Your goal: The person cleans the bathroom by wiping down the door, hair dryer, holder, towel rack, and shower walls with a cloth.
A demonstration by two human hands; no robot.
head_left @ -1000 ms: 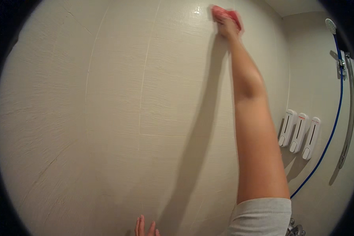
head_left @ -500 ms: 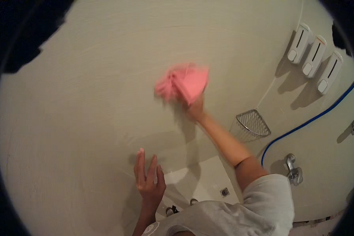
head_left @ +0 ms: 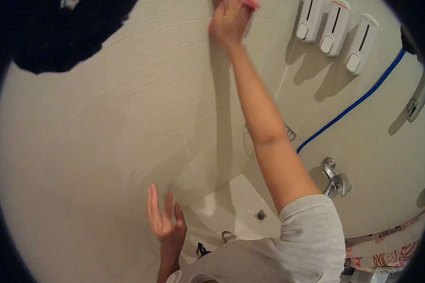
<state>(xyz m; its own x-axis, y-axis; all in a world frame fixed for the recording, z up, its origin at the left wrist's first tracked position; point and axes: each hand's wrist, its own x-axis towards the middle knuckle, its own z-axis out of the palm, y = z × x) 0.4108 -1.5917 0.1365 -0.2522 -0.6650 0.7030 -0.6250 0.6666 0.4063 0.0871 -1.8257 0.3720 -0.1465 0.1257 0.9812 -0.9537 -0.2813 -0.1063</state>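
Observation:
My right hand (head_left: 229, 21) is stretched up high against the cream tiled wall (head_left: 104, 132), closed on a pink cloth (head_left: 250, 4) that barely shows at the top edge. My right arm runs down from it to a grey sleeve. My left hand (head_left: 164, 221) is low, fingers spread, flat on or just off the same wall, holding nothing.
Three white wall dispensers (head_left: 335, 30) hang at the upper right, with a blue hose (head_left: 354, 106) running below them. A wire corner basket (head_left: 288, 133) sits behind my arm. A chrome tap (head_left: 334, 181) and a floor drain (head_left: 260, 215) are lower down. A dark shape (head_left: 56, 33) fills the upper left.
My right hand with the pink cloth swept down the wall, then back up to the top. The view tilted downward, bringing the floor, tap and my left hand into sight.

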